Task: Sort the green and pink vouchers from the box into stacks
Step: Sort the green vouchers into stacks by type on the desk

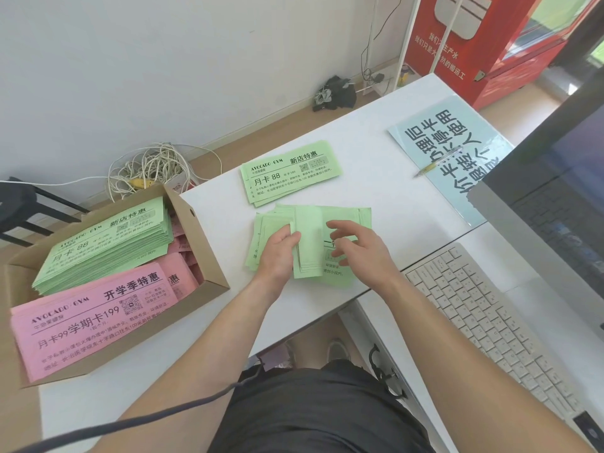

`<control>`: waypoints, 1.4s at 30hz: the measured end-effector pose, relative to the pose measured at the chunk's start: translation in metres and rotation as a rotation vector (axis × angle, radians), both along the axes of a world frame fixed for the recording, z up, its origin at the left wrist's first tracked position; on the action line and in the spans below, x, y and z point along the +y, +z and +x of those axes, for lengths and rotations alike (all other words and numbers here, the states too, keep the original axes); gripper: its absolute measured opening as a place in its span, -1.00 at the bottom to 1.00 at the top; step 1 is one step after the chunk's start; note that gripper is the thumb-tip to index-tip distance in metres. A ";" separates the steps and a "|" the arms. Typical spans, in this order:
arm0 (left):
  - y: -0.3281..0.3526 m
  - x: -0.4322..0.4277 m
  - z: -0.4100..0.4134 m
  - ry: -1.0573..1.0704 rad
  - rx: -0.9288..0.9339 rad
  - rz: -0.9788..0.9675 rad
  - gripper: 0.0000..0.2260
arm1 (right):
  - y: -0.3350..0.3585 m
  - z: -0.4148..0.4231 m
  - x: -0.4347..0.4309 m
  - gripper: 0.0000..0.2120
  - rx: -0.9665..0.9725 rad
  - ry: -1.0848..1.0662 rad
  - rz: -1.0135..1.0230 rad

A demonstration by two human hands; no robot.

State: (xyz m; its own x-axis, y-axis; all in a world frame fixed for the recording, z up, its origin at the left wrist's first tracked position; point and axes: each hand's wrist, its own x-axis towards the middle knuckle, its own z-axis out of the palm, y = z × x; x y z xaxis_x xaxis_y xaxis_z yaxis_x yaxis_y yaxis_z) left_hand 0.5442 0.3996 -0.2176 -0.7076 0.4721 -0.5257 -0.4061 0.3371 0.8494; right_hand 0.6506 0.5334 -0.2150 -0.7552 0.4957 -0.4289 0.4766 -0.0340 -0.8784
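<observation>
White desk point(376, 132) in a bare-walled corner, and the person sits tight against its near edge, a black cable point(163, 416) trailing across the lap. Near left, the cardboard box point(209, 282) stands open. Pink vouchers point(91, 318) lie face up at its front, and a thick block of green vouchers point(108, 246) sits just behind them, with more pink showing beneath at the far side.

Out in the middle, both hands are over a loose green pile point(362, 214) spread on the desk. The left hand point(277, 253) pinches a green bundle point(309, 243) by its left edge, thumb on top and fingers curled at the side, so the blank backs face up. The right hand point(362, 246) hangs just beside it over the pile, fingers spread and bent, gripping nothing I can see. Whether its fingertips touch the paper, I cannot tell.

To the right, a white keyboard point(490, 322) runs diagonally in front of a dark monitor point(555, 207). Just beyond the pile lies a tidier green stack point(291, 173), printed side up, apart from the pile. Further right, a pale blue sign point(457, 152) has a pen point(438, 161) resting on it.

Past the desk, on the floor, are a tangle of white cable point(153, 165), a dark crumpled cloth point(333, 93) and, in the far corner, a red cabinet point(474, 44).
</observation>
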 end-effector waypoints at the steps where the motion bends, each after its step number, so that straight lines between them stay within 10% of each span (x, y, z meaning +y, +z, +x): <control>1: 0.001 0.000 -0.001 -0.008 -0.014 0.018 -0.76 | 0.001 0.000 0.000 -0.66 0.004 0.010 0.002; 18: -0.015 -0.001 -0.002 -0.102 0.188 -0.034 -0.50 | 0.002 -0.007 -0.002 -0.74 -0.028 -0.050 -0.036; 22: 0.000 -0.003 -0.006 -0.076 0.204 -0.025 -0.85 | -0.009 -0.001 0.013 -0.81 -0.151 -0.104 0.121; 42: 0.000 -0.013 -0.019 0.153 0.020 0.127 -0.75 | -0.023 0.004 0.020 -0.85 -0.201 -0.141 0.184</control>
